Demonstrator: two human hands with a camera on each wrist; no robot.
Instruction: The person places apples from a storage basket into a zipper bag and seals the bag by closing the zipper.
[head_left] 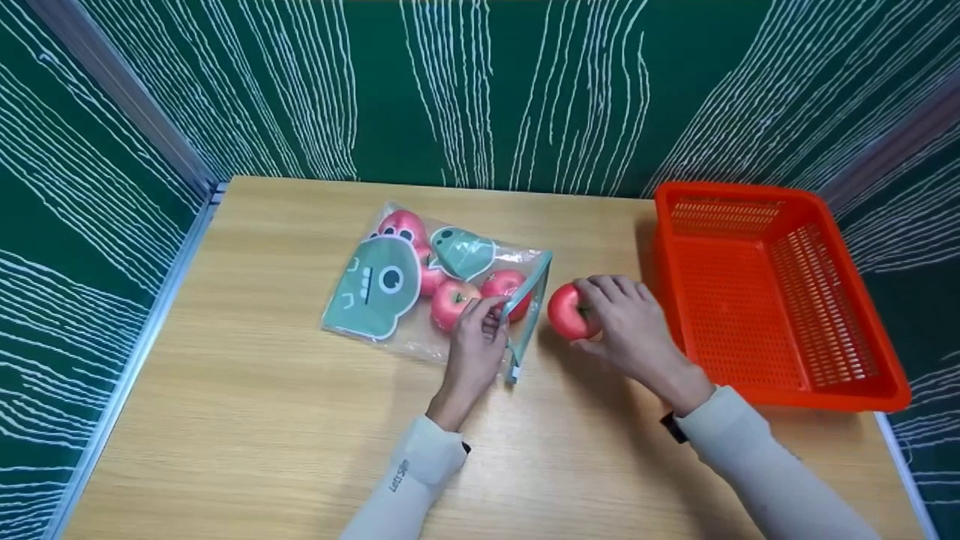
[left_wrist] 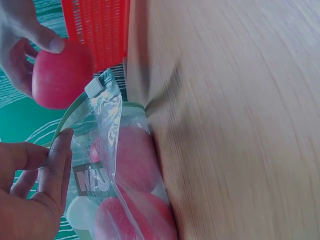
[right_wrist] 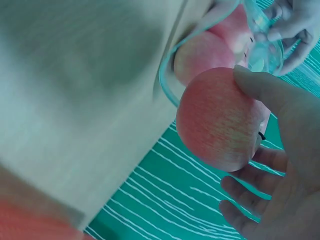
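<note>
The bag (head_left: 386, 289) is gaping at its right end, so there's a way in facing the right hand (head_left: 634, 326). The left hand (head_left: 480, 330) is pinching the edge and crowding that entrance, and the bagged apples (right_wrist: 205, 55) are sitting right behind it, blocking the deeper path. The held apple (head_left: 566, 311) is plugging most of the room just outside. Basket (head_left: 750, 322) is opening upward, its rim standing in the way of any low sideways pass. Bare table (head_left: 225, 375) is stretching left of the bag; the green wall (head_left: 382, 97) is closing off the back.
</note>
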